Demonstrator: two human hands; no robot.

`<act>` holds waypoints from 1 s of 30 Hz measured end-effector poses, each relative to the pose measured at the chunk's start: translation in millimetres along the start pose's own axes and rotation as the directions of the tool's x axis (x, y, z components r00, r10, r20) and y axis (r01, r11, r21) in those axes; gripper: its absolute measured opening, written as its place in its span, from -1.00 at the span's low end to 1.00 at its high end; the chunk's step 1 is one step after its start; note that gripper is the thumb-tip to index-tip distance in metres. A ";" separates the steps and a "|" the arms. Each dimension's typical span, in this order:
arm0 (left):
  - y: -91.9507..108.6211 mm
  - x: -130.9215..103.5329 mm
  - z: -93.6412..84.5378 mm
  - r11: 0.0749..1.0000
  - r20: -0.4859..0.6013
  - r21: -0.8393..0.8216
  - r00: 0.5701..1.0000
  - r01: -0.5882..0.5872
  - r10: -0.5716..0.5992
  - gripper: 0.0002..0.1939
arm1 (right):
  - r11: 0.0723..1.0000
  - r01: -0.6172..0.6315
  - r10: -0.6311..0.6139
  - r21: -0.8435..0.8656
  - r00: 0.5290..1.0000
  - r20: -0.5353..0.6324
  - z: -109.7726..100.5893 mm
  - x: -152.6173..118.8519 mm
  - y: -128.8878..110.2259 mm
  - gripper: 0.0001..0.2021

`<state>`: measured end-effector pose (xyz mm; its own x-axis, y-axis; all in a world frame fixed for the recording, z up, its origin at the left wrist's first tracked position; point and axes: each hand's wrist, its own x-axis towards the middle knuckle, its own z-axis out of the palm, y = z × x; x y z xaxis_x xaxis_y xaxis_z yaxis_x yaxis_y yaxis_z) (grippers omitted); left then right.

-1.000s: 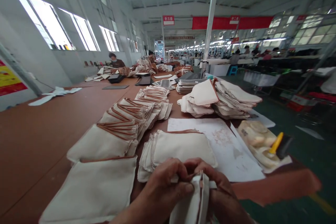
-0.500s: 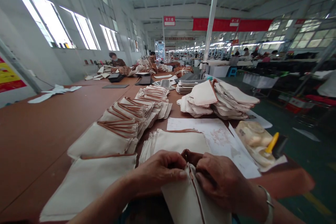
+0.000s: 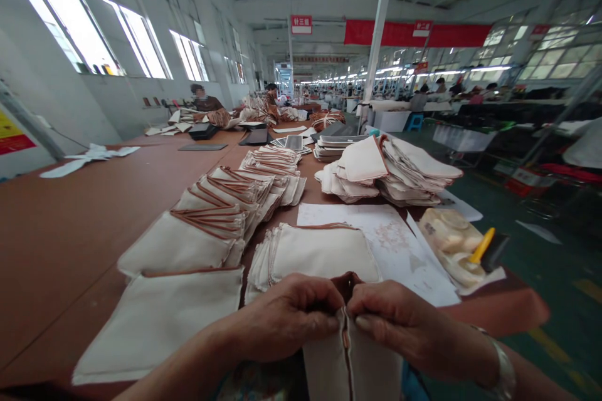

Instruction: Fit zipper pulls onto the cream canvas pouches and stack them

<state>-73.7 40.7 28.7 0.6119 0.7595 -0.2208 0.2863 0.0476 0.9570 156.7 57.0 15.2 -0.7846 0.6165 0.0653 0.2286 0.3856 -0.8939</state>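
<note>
A cream fabric piece (image 3: pixel 327 363) with a brown-edged seam down its middle hangs at the bottom centre. My left hand (image 3: pixel 294 316) pinches its top edge just left of the seam. On the other side my right hand (image 3: pixel 409 326), with a bangle at the wrist, pinches the edge too. The fingertips of both hands nearly meet, and a brown strip (image 3: pixel 347 283) shows between and behind them. Just beyond lies a stack of cream pieces (image 3: pixel 324 254). One cream piece with a brown edge (image 3: pixel 164 319) lies flat to the left, below a fanned row of similar pieces (image 3: pixel 179 241).
Stacks of cream panels (image 3: pixel 414 169) stand on the brown table (image 3: pixel 117 200), behind white paper (image 3: pixel 385 238). To the right are a plastic container (image 3: pixel 449 232) and a yellow-handled tool (image 3: pixel 483 245). A person (image 3: pixel 204 100) sits at the far left.
My hands have drawn closer together at the seam, with the right hand's fingers now pinching beside the left's. The fabric hangs straighter, and the whole view has shifted slightly.
</note>
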 end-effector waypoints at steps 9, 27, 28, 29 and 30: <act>4.5 0.5 0.5 0.993 0.027 -0.100 0.997 0.071 -0.069 -0.83 | 0.999 -0.021 0.025 0.024 0.982 -0.188 13.3 -2.6 -13.7 -0.88; 15.0 -2.8 23.2 0.876 -0.090 0.471 0.983 -0.100 0.160 -0.83 | 0.972 -0.148 0.191 0.181 0.949 -0.252 23.5 -2.1 -0.1 -0.87; 14.2 -3.2 23.8 0.862 -0.084 0.494 0.980 -0.115 0.179 -0.82 | 0.973 -0.148 0.192 0.179 0.945 -0.266 24.7 -3.3 0.8 -0.88; 13.1 -3.6 24.0 0.852 -0.079 0.509 0.978 -0.125 0.191 -0.82 | 0.973 -0.145 0.192 0.180 0.940 -0.281 26.2 -4.6 1.7 -0.89; 11.8 -3.9 24.1 0.848 -0.076 0.513 0.978 -0.130 0.195 -0.82 | 0.974 -0.141 0.189 0.179 0.937 -0.294 27.9 -5.7 2.7 -0.89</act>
<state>-54.9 22.7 36.3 0.5985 0.8010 -0.0150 0.5420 -0.3910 0.7439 145.8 35.4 0.1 -0.5220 0.8526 0.0223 0.2303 0.1661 -0.9588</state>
